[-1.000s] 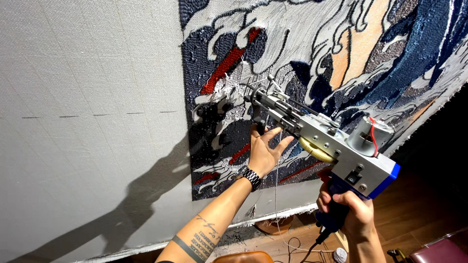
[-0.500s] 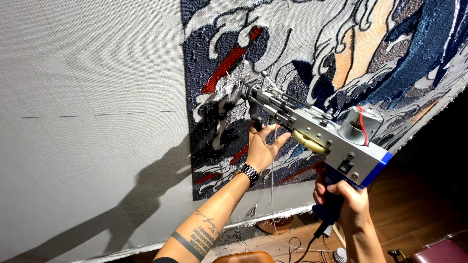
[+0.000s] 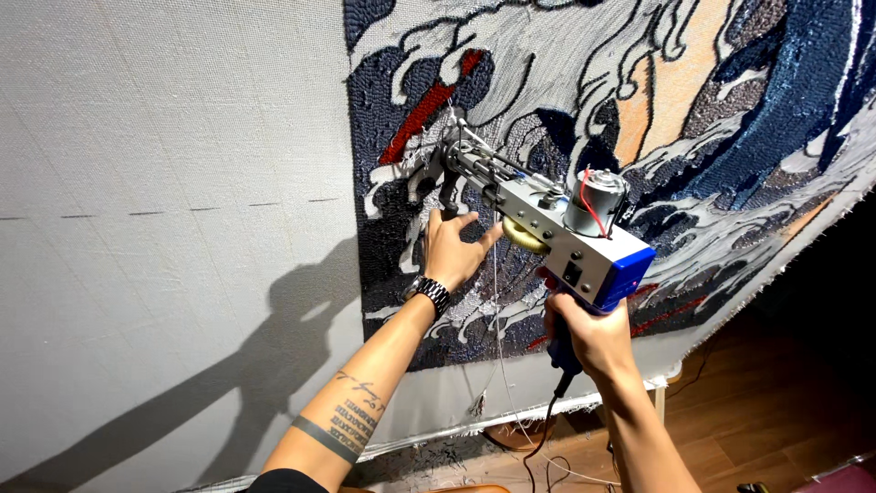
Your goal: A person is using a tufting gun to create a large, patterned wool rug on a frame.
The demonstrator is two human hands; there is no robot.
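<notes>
A metal tufting gun (image 3: 547, 224) with a blue rear and a small motor on top presses its needle end against a stretched cloth. My right hand (image 3: 589, 333) is closed around the gun's rear handle below the blue part. My left hand (image 3: 452, 248), a watch on its wrist, grips the gun's black front handle close to the cloth. The tufted rug picture (image 3: 639, 119) shows dark blue, white, red and tan swirls. A thin yarn strand (image 3: 497, 319) hangs down from the gun.
Bare grey backing cloth (image 3: 173, 201) with a dashed line fills the left, with my arms' shadow on it. The gun's black cord (image 3: 538, 438) drops toward a wooden floor (image 3: 776, 402) at lower right, where loose yarn lies.
The gun and both hands have shifted slightly up and left along the cloth, the needle end now nearer the red stripe.
</notes>
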